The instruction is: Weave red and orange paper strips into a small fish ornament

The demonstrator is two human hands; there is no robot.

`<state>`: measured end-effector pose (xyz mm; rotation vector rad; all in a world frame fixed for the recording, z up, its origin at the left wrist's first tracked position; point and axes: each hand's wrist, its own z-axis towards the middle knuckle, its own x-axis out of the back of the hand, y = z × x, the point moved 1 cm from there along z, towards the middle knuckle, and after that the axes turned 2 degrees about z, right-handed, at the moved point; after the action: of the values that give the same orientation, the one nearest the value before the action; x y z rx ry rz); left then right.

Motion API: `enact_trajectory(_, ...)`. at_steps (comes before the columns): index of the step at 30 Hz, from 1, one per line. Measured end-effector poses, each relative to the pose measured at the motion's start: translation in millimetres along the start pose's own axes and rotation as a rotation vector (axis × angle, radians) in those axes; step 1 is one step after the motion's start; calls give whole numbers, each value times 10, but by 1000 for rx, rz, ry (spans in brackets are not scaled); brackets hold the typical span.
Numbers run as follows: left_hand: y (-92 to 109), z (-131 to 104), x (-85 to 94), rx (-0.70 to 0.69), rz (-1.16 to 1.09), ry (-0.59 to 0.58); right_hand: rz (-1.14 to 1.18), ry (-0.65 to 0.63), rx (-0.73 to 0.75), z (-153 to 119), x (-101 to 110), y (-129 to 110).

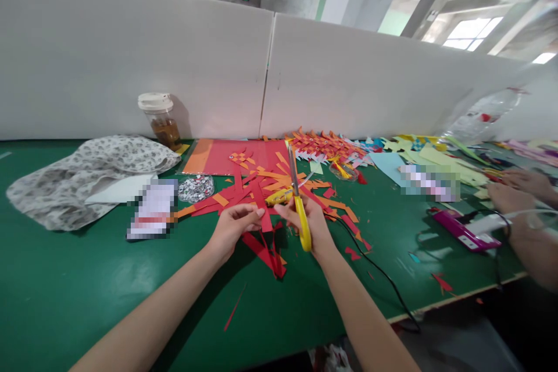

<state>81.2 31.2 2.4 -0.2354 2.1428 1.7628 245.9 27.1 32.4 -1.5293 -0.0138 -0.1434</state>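
Observation:
My left hand (238,226) is closed in a pinch at the edge of a red paper strip (266,222). In my right hand (314,224) are scissors (301,218) with yellow handles, their blades pointing up and away from me. The fingertips of both hands are close together, with the strip between them. Beyond the hands lies a pile of red and orange paper strips (244,193). A yellow tool (279,196) rests among them, partly hidden by my right hand. Below my fingers, folded red strips (272,256) lie on the green table (183,302).
Woven orange paper fish (320,144) lie at the back, beside red and orange sheets (265,156). Left are a lidded cup (162,122), a patterned cloth (100,165) and a bag of googly eyes (196,188). A purple power strip (464,231) and another person's hands (514,197) are right.

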Motion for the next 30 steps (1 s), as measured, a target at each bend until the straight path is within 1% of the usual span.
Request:
enact_trajectory(2, -2, -14, -12, -7, 2, -1, 74, -93, -55, -8, -46, 23)
enact_trajectory(4, -2, -33, -25, -11, 1, -10, 111, -156, -89, -21, -84, 46)
enact_trajectory(6, -1, -48, -35, -8, -2, -4, 134, -185, -113, -30, -106, 64)
enact_trajectory(9, 9, -54, -37, -6, -15, 37, 148, -205, -128, -35, -115, 71)
enact_trajectory(16, 82, -14, -1, -60, -76, 174, 84, -316, -166, -54, -124, 79)
enact_trajectory(19, 87, 9, 19, -62, -83, 199, 68, -330, -159, -53, -120, 96)
enact_trajectory(26, 36, 73, 81, -61, -75, 214, 55, -360, -194, -61, -115, 73)
enact_trajectory(30, 46, 88, 119, -60, -73, 223, 59, -361, -187, -62, -119, 67)
